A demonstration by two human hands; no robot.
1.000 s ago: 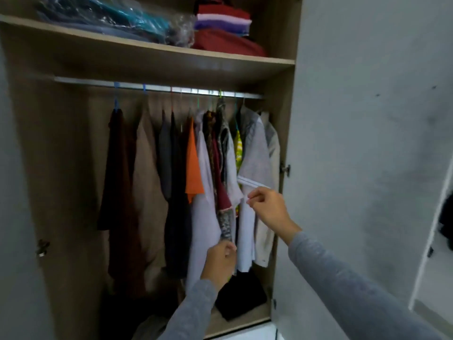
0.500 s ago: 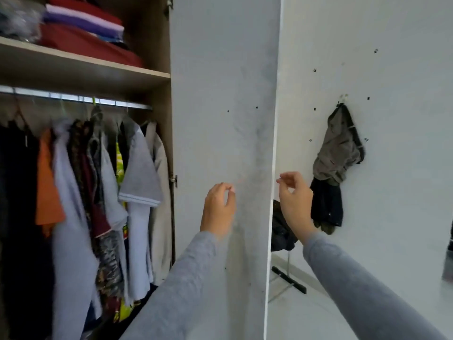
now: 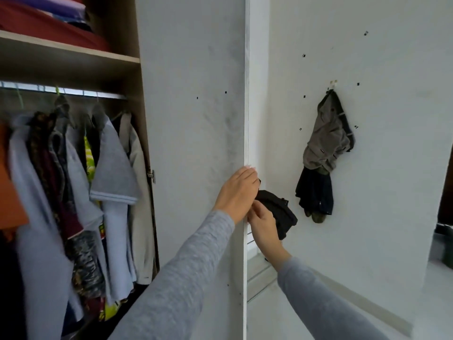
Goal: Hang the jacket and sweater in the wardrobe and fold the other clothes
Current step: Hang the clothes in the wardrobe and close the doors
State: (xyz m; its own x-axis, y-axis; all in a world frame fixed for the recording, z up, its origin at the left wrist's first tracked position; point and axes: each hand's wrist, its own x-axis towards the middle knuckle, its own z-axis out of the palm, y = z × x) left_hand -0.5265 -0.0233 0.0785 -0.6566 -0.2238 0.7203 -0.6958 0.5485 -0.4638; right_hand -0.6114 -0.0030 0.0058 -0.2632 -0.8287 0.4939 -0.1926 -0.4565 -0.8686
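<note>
The wardrobe stands open, and its white door [image 3: 191,119] fills the middle of the view. My left hand [image 3: 237,192] lies on the door's inner face with its fingers hooked over the free edge. Behind that edge my right hand [image 3: 264,227] reaches to a black garment [image 3: 282,214] hanging there and holds it at its left side; the fingertips are partly hidden. Inside, several garments hang from the rail [image 3: 73,90], among them a grey polo shirt [image 3: 110,163] and a light blue top [image 3: 34,192].
A grey and dark bundle of clothes [image 3: 326,141] hangs from a hook on the white wall to the right. Folded red and purple clothes [image 3: 49,23] lie on the wardrobe's upper shelf [image 3: 73,50]. A door hinge [image 3: 151,176] sticks out beside the hanging clothes.
My view has swung right, from the hanging clothes to the door's edge. Both hands left the garments inside; the left went to the door edge, the right to the black garment behind it.
</note>
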